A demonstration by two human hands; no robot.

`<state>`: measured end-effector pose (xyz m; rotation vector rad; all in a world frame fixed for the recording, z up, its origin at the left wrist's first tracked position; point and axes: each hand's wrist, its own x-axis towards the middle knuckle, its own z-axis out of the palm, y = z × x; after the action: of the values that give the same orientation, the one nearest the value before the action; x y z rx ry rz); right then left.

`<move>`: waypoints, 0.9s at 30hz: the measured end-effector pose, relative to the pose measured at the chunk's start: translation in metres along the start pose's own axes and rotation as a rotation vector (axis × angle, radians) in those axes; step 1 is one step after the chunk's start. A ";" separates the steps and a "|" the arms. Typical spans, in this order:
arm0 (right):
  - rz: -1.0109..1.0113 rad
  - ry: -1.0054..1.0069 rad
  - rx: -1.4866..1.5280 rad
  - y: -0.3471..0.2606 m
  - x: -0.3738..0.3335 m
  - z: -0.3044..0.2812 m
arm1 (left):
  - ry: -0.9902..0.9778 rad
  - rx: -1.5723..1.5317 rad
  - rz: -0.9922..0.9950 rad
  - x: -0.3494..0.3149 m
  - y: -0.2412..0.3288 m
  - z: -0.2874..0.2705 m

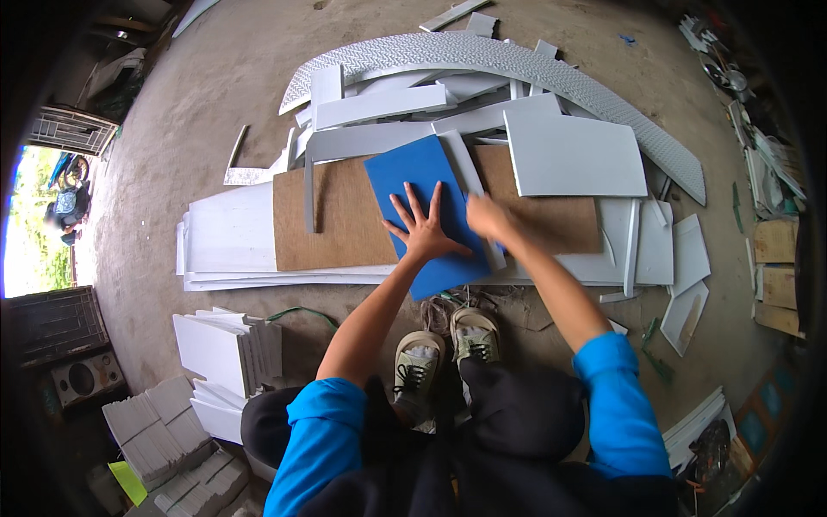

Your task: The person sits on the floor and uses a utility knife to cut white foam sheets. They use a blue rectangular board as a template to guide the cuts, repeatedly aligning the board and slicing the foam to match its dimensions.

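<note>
White sheet stack [226, 226] lay lowest, brown bd [332, 233] atop. Blue bd [446, 271] sat slantwise across brown bd, near end apparently past stack edge; prob. risk: tipping/skidding if pressed there. L hand [424, 233] lay flat on it, fingers spread, grip loose. R hand [488, 217] blurred at bd's R edge, couldn't tell grip; a fast slip might've caught L hand.

Grey-brown concrete floor [207, 112]; bright doorway [36, 233] at left.

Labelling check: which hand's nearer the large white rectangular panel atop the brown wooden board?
Right. Right hand: just lower-left of white panel; left hand: farther left, on blue rectangular sheet.
</note>
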<state>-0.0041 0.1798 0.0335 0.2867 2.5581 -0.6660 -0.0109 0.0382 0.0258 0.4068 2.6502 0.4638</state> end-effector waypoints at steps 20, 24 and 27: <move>-0.025 0.025 -0.024 0.030 -0.098 0.034 | 0.247 0.224 0.662 -0.061 -0.002 0.028; -0.102 0.083 -0.145 0.032 -0.087 0.024 | 0.273 0.198 0.627 -0.050 0.002 0.027; -0.146 0.180 -0.153 0.032 -0.069 0.014 | 0.341 0.184 0.617 -0.025 0.005 0.020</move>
<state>0.0712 0.1951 0.0439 0.1135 2.8051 -0.5123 0.0207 0.0393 0.0199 1.3264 2.8635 0.5037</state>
